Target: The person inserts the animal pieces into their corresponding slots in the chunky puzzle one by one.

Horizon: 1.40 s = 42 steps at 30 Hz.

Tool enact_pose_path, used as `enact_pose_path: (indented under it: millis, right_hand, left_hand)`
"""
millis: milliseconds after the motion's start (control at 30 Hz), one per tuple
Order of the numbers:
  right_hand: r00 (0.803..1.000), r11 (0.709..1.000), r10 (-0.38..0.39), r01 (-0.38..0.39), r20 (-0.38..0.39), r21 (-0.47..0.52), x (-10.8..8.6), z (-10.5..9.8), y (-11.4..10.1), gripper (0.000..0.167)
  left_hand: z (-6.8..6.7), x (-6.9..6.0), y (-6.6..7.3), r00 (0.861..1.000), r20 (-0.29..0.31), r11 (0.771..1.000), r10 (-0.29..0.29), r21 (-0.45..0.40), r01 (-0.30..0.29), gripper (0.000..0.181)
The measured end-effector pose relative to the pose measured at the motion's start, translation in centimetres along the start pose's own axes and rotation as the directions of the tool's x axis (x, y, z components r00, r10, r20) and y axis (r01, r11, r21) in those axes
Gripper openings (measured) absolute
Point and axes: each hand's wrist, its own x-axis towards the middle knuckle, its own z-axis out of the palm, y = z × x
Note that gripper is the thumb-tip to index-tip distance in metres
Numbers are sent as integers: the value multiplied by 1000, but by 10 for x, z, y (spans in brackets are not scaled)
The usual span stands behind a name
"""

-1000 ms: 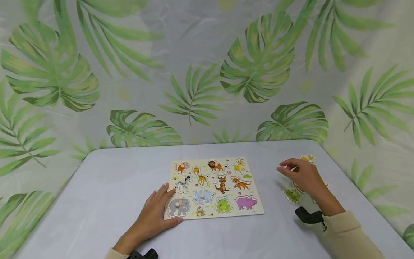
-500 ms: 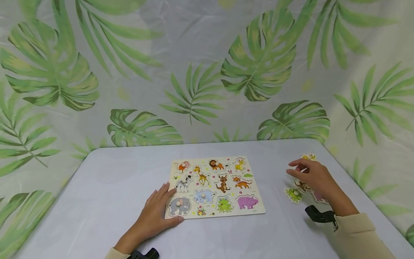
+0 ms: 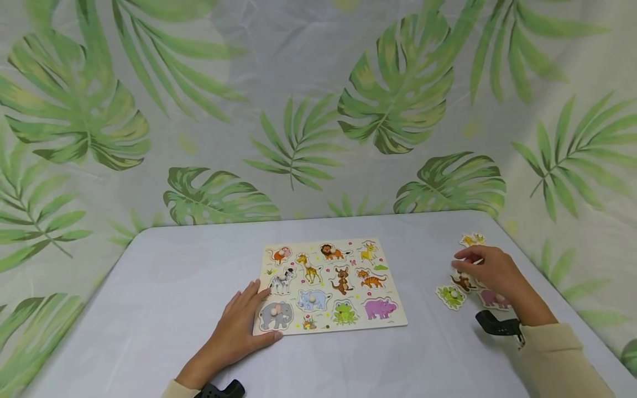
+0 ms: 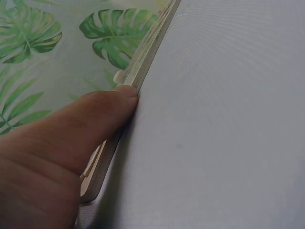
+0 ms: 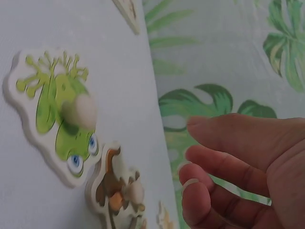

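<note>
A wooden animal puzzle board (image 3: 323,326) lies on the table, and my left hand (image 3: 239,329) rests along its left edge with fingers spread. The left wrist view shows my thumb (image 4: 105,107) against the board's side. To the right, my right hand (image 3: 490,273) hovers over loose knobbed pieces, its fingers loosely bent and holding nothing. A green frog piece (image 3: 451,297), a brown kangaroo piece (image 3: 463,282) and a purple hippo piece (image 3: 492,299) lie below it. A yellowish animal piece (image 3: 471,239) lies beyond it. The hand may hide other pieces.
The board carries knobbed pieces such as the elephant (image 3: 278,318), rhino (image 3: 312,301) and lion (image 3: 332,252). A white-covered table (image 3: 199,265) stands before a leaf-patterned cloth (image 3: 298,83). Dark cameras are worn on both wrists.
My right hand has drawn back to the right, first near the space left of the loose pieces, now over them. More of the frog, kangaroo and hippo pieces shows. My left hand stays put.
</note>
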Motion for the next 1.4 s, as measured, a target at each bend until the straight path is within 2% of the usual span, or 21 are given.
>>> enact_pose_path:
  millis: [233, 600, 1033, 1400]
  right_hand:
    - [998, 999, 50, -51, 35, 16, 0, 2, 17, 42]
    - [988, 994, 108, -108, 109, 2, -2, -4, 24, 43]
    - [986, 995, 97, -96, 134, -15, 0, -3, 28, 42]
    - [987, 996, 92, -89, 128, -30, 0, -3, 26, 37]
  left_hand:
    - [-1, 0, 1, 1000, 3, 1000, 3, 0, -3, 93]
    - [0, 0, 1, 1000, -3, 1000, 8, 6, -8, 93]
    - [0, 1, 0, 1000, -11, 1000, 13, 4, -13, 93]
    - [-1, 1, 1, 1000, -1, 1000, -5, -1, 5, 93]
